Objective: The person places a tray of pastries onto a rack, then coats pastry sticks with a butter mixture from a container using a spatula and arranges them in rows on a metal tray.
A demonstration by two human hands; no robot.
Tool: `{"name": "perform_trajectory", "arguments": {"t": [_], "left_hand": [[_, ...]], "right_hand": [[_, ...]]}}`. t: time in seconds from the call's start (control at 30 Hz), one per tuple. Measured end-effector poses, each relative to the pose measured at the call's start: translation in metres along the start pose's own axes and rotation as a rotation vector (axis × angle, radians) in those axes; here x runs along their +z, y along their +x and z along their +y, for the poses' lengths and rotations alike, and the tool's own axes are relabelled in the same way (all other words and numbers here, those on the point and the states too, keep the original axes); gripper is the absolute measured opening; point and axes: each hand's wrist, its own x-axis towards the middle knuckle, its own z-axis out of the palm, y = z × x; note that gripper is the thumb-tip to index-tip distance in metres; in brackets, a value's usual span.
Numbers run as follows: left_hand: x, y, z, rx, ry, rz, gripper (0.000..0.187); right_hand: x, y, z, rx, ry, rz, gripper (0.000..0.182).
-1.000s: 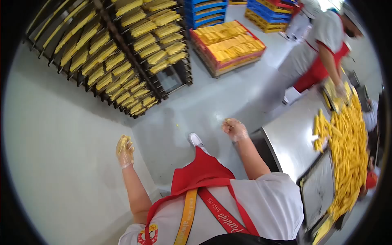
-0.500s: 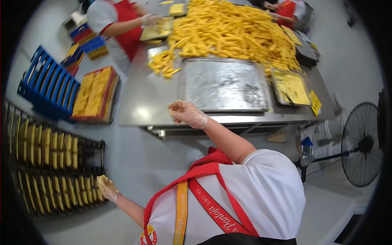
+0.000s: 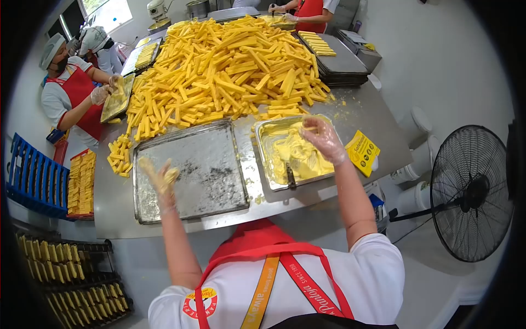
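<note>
My left hand, in a clear glove smeared with pale yellow cream, is above the left part of a flat, scuffed metal baking tray. Its fingers are spread and nothing is in them. Over the upper right of a metal pan of yellow cream is my gloved right hand, its fingers apart and slightly bent, holding nothing I can see. A spatula with a dark handle rests in the cream. Behind the tray and pan rises a big heap of yellow cake-like sticks.
A small pile of sticks lies left of the tray. Stacked dark trays and a yellow packet are on the right. A fan stands beside the table. Loaded racks stand lower left. A co-worker works at left.
My body has turned from the rack toward the table. My left hand has moved up from the rack to over the tray, and my right hand has moved right to over the cream pan.
</note>
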Motion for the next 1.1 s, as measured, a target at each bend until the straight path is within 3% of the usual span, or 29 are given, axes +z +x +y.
{"name": "perform_trajectory", "arguments": {"t": [0.03,0.1,0.17,0.27,0.37,0.4,0.5,0.53,0.63,0.73,0.97,1.1], "left_hand": [[0.014,0.014,-0.028,0.089,0.087,-0.089,0.102],[0.079,0.019,-0.041,-0.106,0.127,-0.089,0.102],[0.115,0.013,-0.087,-0.217,-0.093,-0.134,0.100],[0.160,0.001,-0.130,-0.260,-0.099,-0.152,0.085],[0.167,-0.019,-0.181,-0.052,0.270,-0.142,0.077],[0.165,-0.025,-0.172,-0.010,0.400,-0.146,0.074],[0.175,-0.026,-0.153,-0.064,0.240,-0.038,0.066],[0.173,-0.028,-0.159,-0.123,0.237,-0.089,0.070],[0.171,-0.033,-0.170,0.010,0.313,-0.002,0.069],[0.169,-0.039,-0.169,-0.030,0.358,0.011,0.072],[0.178,-0.034,-0.155,0.026,0.461,0.055,0.082],[0.181,-0.034,-0.146,-0.013,0.566,0.039,0.074]], "right_hand": [[-0.008,0.017,-0.002,0.004,-0.025,-0.038,0.064],[-0.017,0.053,-0.006,-0.055,-0.189,-0.102,0.070],[-0.012,0.073,0.008,-0.062,-0.321,-0.166,0.075],[-0.008,0.122,0.012,-0.096,-0.560,-0.248,0.080],[-0.003,0.175,0.005,-0.186,-0.703,-0.302,0.082],[0.000,0.197,0.007,-0.166,-0.716,-0.293,0.085],[0.005,0.251,-0.017,-0.228,-0.633,-0.259,0.089],[0.008,0.283,-0.007,-0.272,-0.624,-0.240,0.096],[0.019,0.364,0.012,-0.333,-0.614,-0.147,0.103],[0.028,0.409,0.016,-0.256,-0.702,-0.199,0.108],[0.073,0.472,0.048,-0.392,-0.960,-0.264,0.109],[0.078,0.440,0.015,-0.243,-0.991,-0.444,0.110]]}}
